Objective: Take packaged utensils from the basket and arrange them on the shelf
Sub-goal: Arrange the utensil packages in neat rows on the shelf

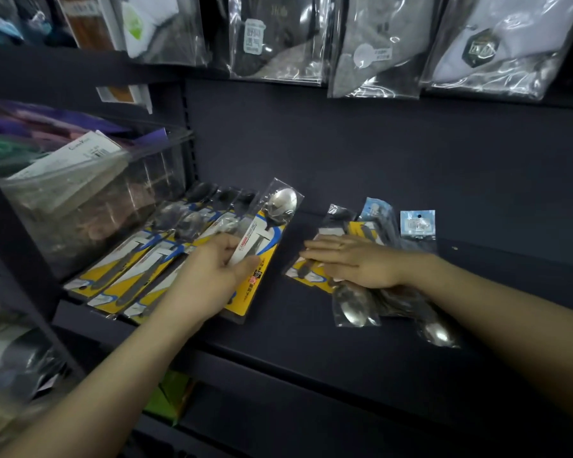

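Note:
On the dark shelf [295, 332] lies a row of packaged spoons [139, 262] on yellow and blue cards, at the left. My left hand [209, 279] grips one more packaged spoon [267, 233] at the right end of that row, thumb on top of the card. My right hand [354, 259] rests flat with straight fingers on a loose pile of packaged spoons [354, 305] at the middle of the shelf. Two blue-carded packs [417, 226] stand behind that pile. No basket is in view.
A clear plastic bin [90, 193] of packaged goods stands left of the spoon row. Bagged socks [374, 44] hang from the shelf above. A lower shelf holds a green pack [169, 398]. Shiny packets [17, 361] fill the rack at lower left.

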A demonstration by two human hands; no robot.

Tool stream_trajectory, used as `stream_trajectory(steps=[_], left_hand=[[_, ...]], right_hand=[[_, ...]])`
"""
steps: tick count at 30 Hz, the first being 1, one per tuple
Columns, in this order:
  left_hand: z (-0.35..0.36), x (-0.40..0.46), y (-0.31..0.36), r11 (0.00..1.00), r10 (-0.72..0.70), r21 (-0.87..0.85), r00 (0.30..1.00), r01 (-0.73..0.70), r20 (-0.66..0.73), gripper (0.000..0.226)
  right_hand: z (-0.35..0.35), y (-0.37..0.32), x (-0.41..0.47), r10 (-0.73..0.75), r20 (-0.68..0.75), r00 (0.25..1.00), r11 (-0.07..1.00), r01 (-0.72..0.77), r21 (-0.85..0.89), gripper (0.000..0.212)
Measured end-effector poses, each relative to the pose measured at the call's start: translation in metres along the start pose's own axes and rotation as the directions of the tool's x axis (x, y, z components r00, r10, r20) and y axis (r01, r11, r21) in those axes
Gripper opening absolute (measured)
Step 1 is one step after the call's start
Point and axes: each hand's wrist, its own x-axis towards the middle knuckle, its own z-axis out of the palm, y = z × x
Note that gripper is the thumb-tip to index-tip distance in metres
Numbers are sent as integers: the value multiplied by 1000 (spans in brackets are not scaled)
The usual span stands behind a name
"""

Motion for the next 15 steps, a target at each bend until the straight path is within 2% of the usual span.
stream_trajectory(steps=[4, 7, 9, 11, 13, 15], left_hand=[[8, -1, -1, 998, 5, 60, 1000, -6, 18, 23], [13, 4, 4, 955, 10, 296, 1000, -17, 25, 38], [17, 15, 8, 908, 19, 417, 1000, -26, 20, 44], [25, 31, 9, 887, 40, 459, 998, -56, 44, 41], [35, 48, 8, 849, 88, 517, 994, -108, 64, 33], [46, 59, 6, 731, 162, 662, 985, -165, 67, 25]], right_hand=[[-2, 10, -32, 41, 3, 999, 992, -41, 116, 45], [-7, -1, -35, 97, -44, 994, 989, -92, 114, 49], [-11, -10, -28, 148, -122, 981, 988, -143, 53, 60], [-18, -10, -18, 227, -172, 959, 974, -226, 24, 65], [-21, 0, -7, 316, -205, 926, 948, -315, 37, 59], [-21, 14, -1, 411, -246, 877, 911, -398, 106, 48]])
